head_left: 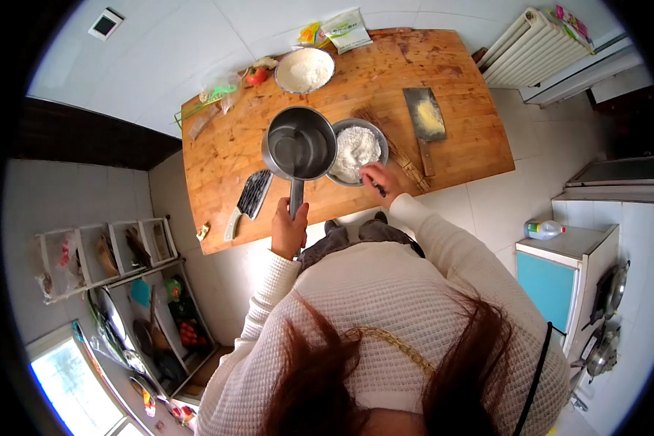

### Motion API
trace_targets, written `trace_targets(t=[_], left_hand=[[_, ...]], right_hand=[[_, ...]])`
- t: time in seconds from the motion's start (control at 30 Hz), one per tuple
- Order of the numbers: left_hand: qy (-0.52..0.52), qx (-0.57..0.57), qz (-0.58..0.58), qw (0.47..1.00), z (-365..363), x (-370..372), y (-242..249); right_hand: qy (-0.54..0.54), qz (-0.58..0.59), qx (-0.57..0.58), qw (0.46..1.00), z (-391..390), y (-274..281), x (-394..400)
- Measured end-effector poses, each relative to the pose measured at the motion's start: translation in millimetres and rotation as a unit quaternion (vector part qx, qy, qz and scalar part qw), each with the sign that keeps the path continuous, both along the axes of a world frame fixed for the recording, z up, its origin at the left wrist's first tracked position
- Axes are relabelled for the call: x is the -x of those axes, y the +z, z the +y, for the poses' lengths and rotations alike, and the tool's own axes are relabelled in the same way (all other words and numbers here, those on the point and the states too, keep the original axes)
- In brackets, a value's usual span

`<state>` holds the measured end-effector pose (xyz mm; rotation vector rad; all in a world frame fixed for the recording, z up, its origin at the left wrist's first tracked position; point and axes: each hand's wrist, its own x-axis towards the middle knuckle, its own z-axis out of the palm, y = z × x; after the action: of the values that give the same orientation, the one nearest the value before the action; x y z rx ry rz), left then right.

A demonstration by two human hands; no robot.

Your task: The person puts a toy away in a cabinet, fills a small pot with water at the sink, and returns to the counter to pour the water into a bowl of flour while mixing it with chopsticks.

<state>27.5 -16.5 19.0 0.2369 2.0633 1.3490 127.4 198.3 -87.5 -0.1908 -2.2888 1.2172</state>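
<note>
My left hand [289, 227] is wrapped round the handle of a metal saucepan [272, 154], tilted so its inside shows, with what looks like water in the bottom. Right beside it on the wooden table stands a metal bowl [384, 136] with white flour [356, 147] in it. At the bowl's near right rim is my right hand [384, 180], its fingers closed round a thin dark utensil handle; the utensil's other end is hidden. A cleaver [251, 198] with a dark blade and pale handle lies left of the saucepan, below its rim in this view.
On the table [472, 123] lie a second cleaver [423, 112] with yellowish bits on its blade and a bundle of thin sticks [407, 163]. Toward the wall are a white bowl [332, 71] of flour, a tomato [256, 75] and a packet [347, 30]. A shelf rack [116, 280] stands left.
</note>
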Motion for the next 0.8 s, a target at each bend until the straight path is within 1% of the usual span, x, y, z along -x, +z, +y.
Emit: trace_targets(t=[0.03, 0.07, 0.13, 0.17, 0.2, 0.27, 0.3, 0.33, 0.4, 0.43, 0.47, 0.53, 0.57, 0.6, 0.67, 0.7, 0.73, 0.8], left_hand=[[-0.002, 0.000, 0.003, 1.000, 0.4, -0.5, -0.6], [-0.005, 0.003, 0.015, 1.000, 0.6, -0.9, -1.2], [-0.010, 0.008, 0.028, 1.000, 1.1, -2.0, 1.1], [-0.016, 0.018, 0.043, 0.999, 2.4, -2.7, 3.3], [-0.020, 0.027, 0.057, 0.998, 3.6, -3.3, 4.6], [-0.023, 0.031, 0.065, 0.997, 4.3, -4.2, 3.3], [-0.026, 0.035, 0.072, 0.996, 4.0, -4.6, 2.2], [-0.028, 0.038, 0.073, 0.996, 3.0, -4.8, -0.3], [-0.052, 0.063, 0.150, 0.985, 1.9, -4.7, -6.6], [-0.055, 0.063, 0.150, 0.985, 2.3, -5.1, -8.3], [-0.061, 0.066, 0.172, 0.981, 2.8, -5.1, -9.6], [-0.070, 0.071, 0.193, 0.976, 5.5, -6.3, -3.9], [-0.080, 0.074, 0.207, 0.972, 6.7, -7.1, 0.7], [-0.091, 0.076, 0.221, 0.968, 8.9, -7.8, 5.3], [-0.096, 0.079, 0.221, 0.967, 11.2, -8.1, 7.3], [-0.098, 0.082, 0.222, 0.967, 12.3, -8.1, 8.0], [-0.099, 0.082, 0.223, 0.966, 13.2, -8.4, 8.8], [-0.096, 0.084, 0.232, 0.964, 13.8, -10.6, 10.3]], right_hand=[[0.026, 0.004, 0.035, 0.999, -9.2, 1.1, -1.0], [0.023, 0.007, 0.035, 0.999, -12.0, 3.6, -3.6], [0.092, -0.015, 0.030, 0.995, -15.9, 9.5, -6.4], [0.068, 0.028, 0.046, 0.996, -13.0, 2.6, -7.3], [0.067, 0.029, 0.046, 0.996, -7.8, 4.7, -9.7], [-0.066, 0.015, 0.065, 0.996, 3.5, 9.3, -16.3], [-0.102, -0.003, 0.048, 0.994, 8.3, 11.8, -19.0], [-0.103, -0.003, 0.050, 0.993, 7.7, 12.5, -19.4], [-0.121, -0.038, -0.016, 0.992, 6.6, 13.6, -22.5], [-0.066, -0.028, -0.004, 0.997, 3.9, 15.1, -26.4], [-0.069, -0.028, -0.002, 0.997, -0.1, 10.8, -25.0], [0.022, 0.015, 0.014, 1.000, -13.9, 7.7, -16.4], [0.052, -0.011, 0.068, 0.996, -16.9, 7.6, -19.6], [0.049, -0.011, 0.070, 0.996, -15.5, 2.8, -20.1], [0.038, 0.008, 0.042, 0.998, -8.0, -6.1, -18.0], [-0.003, 0.026, 0.043, 0.999, -3.3, -2.4, -19.4], [-0.003, 0.027, 0.043, 0.999, 0.5, 1.3, -20.3], [-0.125, 0.009, 0.047, 0.991, 5.8, 8.1, -21.8]])
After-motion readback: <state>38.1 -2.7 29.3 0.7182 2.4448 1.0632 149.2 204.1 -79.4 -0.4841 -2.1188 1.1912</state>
